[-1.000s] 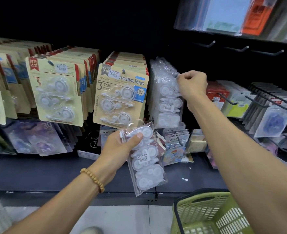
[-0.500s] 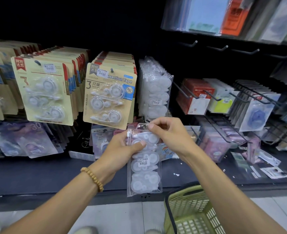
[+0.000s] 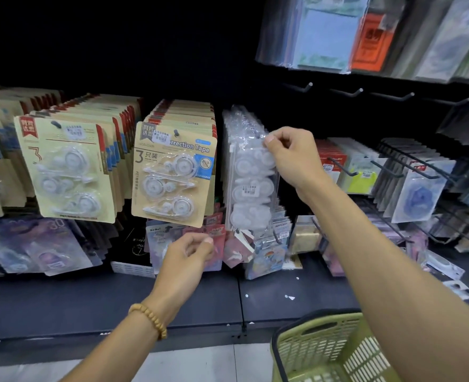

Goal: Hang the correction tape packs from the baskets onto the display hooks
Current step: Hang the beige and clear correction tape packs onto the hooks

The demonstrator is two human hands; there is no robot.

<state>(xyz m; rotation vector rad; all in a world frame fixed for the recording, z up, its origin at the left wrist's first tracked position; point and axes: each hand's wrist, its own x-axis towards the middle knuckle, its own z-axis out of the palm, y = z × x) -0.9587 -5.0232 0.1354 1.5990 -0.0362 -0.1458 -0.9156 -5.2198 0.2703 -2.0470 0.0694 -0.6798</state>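
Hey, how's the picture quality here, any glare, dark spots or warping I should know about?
Head view: wide-angle warping bends the shelf edge and stretches the forearms; the upper back wall is nearly black; glare washes out the clear pack pinched by the right hand, hiding its hook; the left hand looks sharp, the far-right racks slightly soft.

Clear pack (image 3: 251,186), white tapes; tan cards (image 3: 174,172); green basket (image 3: 329,348); black shelf (image 3: 90,304).

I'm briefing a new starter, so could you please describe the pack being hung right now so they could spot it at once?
Find the two rows of beige cardboard packs on the black display wall, then look just right of them. There the right hand pinches the top of a clear plastic pack of three white tapes, with no card backing.
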